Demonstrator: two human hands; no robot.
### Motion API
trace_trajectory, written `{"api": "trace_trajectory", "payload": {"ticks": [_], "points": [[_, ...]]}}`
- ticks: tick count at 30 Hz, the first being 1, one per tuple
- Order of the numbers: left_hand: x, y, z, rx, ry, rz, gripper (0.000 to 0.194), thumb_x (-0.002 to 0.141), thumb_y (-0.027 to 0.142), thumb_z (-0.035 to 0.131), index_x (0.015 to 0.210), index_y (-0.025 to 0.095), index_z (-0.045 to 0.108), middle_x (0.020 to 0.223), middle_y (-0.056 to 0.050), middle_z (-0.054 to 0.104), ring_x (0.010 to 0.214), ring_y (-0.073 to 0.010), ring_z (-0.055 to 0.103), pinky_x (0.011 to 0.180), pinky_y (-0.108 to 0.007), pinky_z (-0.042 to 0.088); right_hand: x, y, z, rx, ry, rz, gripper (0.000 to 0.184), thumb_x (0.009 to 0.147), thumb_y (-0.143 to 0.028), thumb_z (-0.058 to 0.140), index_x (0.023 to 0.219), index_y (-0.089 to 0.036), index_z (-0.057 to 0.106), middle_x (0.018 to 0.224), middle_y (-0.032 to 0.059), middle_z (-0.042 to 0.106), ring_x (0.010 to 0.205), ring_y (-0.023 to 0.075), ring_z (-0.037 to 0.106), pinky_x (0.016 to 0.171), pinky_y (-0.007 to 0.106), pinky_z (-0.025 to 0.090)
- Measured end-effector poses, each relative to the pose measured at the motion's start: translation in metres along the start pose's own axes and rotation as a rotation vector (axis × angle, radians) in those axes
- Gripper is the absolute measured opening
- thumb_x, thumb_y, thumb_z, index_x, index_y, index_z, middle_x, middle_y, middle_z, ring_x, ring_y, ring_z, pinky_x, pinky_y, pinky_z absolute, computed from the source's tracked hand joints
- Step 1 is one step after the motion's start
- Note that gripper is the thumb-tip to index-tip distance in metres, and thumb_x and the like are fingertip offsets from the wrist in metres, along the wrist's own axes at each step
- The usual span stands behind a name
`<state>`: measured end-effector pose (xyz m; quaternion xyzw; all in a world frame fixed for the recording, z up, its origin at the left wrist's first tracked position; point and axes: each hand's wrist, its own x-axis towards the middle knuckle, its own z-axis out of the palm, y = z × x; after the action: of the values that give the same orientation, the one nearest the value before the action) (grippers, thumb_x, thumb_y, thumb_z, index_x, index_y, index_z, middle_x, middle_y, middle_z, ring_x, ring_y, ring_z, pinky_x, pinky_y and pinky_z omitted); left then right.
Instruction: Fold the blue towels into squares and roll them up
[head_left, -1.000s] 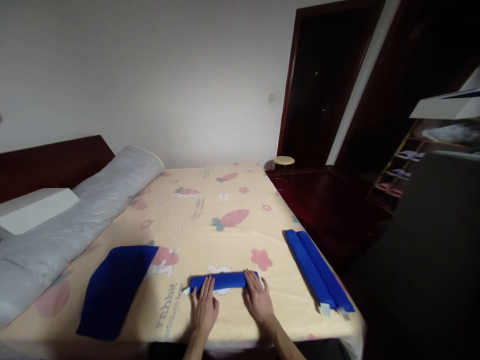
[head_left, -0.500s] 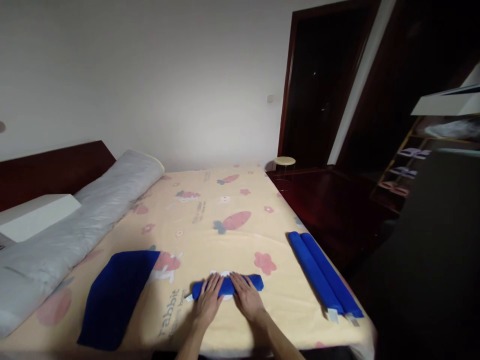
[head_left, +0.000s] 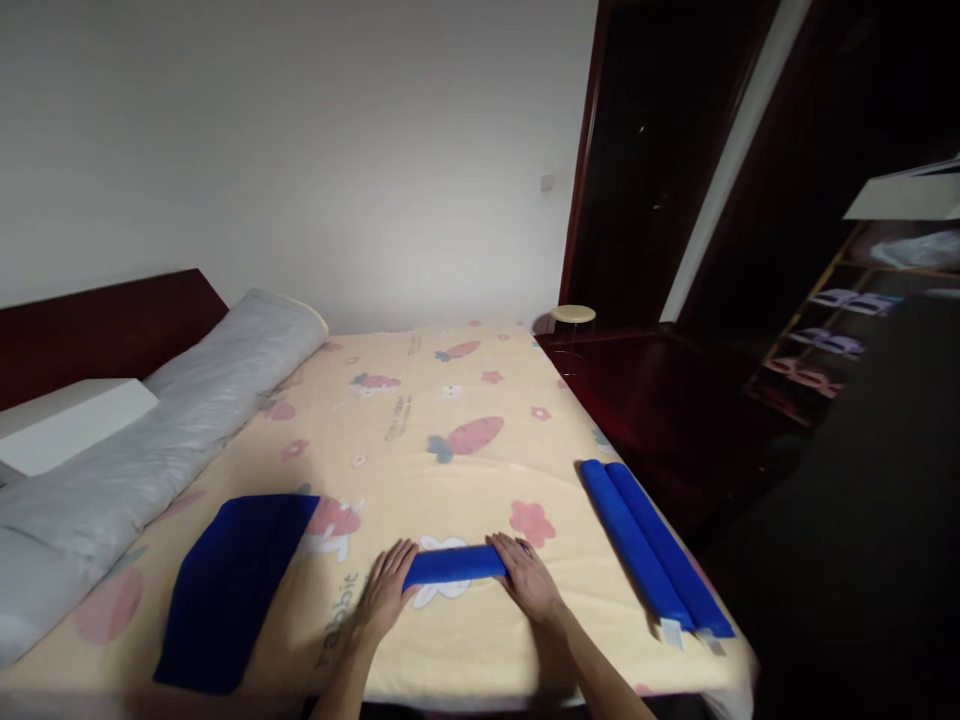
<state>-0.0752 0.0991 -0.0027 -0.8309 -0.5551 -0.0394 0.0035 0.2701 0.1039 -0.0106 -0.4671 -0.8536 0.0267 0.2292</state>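
A rolled blue towel lies crosswise near the front of the bed, between my two hands. My left hand is closed around its left end, and my right hand is closed around its right end; both ends are covered by my fingers. To the left, a flat blue cloth is spread on the bed. By the right edge of the bed, two more blue rolls lie side by side, with pale tags at their near ends.
The bed has a cream sheet with carrot and rabbit prints. A grey rolled quilt and a white box lie along the left by the dark headboard. A stool and a shoe rack stand at the right.
My hands first drew together on the middle of the roll, then spread apart to its two ends. The tag at its left end is now hidden.
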Motion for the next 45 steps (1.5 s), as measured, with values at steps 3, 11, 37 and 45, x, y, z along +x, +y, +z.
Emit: {"api": "trace_trajectory", "payload": {"ticks": [3, 11, 37, 45], "points": [[-0.003, -0.006, -0.001, -0.011, -0.009, -0.018, 0.064, 0.092, 0.033, 0.05, 0.15, 0.031, 0.025, 0.157, -0.003, 0.035, 0.145, -0.0201, 0.029, 0.117, -0.041, 0.026, 0.002, 0.004, -0.007, 0.055, -0.053, 0.006, 0.058, 0.095, -0.038, 0.049, 0.149, -0.023, 0.034, 0.142, 0.0116, 0.052, 0.131, 0.0257, 0.048, 0.108, 0.046, 0.039], [-0.01, -0.009, 0.0, -0.002, -0.063, -0.072, 0.068, 0.092, 0.027, 0.048, 0.152, 0.033, 0.016, 0.159, -0.004, 0.029, 0.148, -0.0197, 0.02, 0.117, -0.042, 0.024, -0.002, 0.017, -0.012, 0.113, -0.148, 0.056, 0.06, 0.096, -0.049, 0.045, 0.148, -0.022, 0.035, 0.146, 0.0133, 0.046, 0.135, 0.0271, 0.043, 0.11, 0.048, 0.037], [-0.022, 0.014, 0.006, 0.071, 0.091, -0.246, 0.051, 0.085, 0.02, 0.048, 0.135, 0.031, 0.052, 0.149, -0.004, 0.048, 0.144, -0.0254, 0.031, 0.114, -0.055, 0.02, 0.021, -0.016, -0.063, 0.098, -0.317, 0.202, 0.047, 0.076, -0.021, 0.061, 0.123, -0.018, 0.063, 0.124, 0.0144, 0.066, 0.117, 0.031, 0.058, 0.102, 0.043, 0.038], [-0.025, 0.036, 0.014, -0.082, 0.21, -0.265, 0.035, 0.08, 0.035, 0.057, 0.113, 0.027, 0.066, 0.116, -0.006, 0.071, 0.119, -0.0274, 0.058, 0.107, -0.045, 0.039, 0.083, -0.036, -0.171, 0.288, -0.348, 0.034, 0.035, 0.07, -0.048, 0.078, 0.095, -0.024, 0.072, 0.087, -0.0005, 0.073, 0.08, 0.02, 0.067, 0.072, 0.025, 0.046]]}}
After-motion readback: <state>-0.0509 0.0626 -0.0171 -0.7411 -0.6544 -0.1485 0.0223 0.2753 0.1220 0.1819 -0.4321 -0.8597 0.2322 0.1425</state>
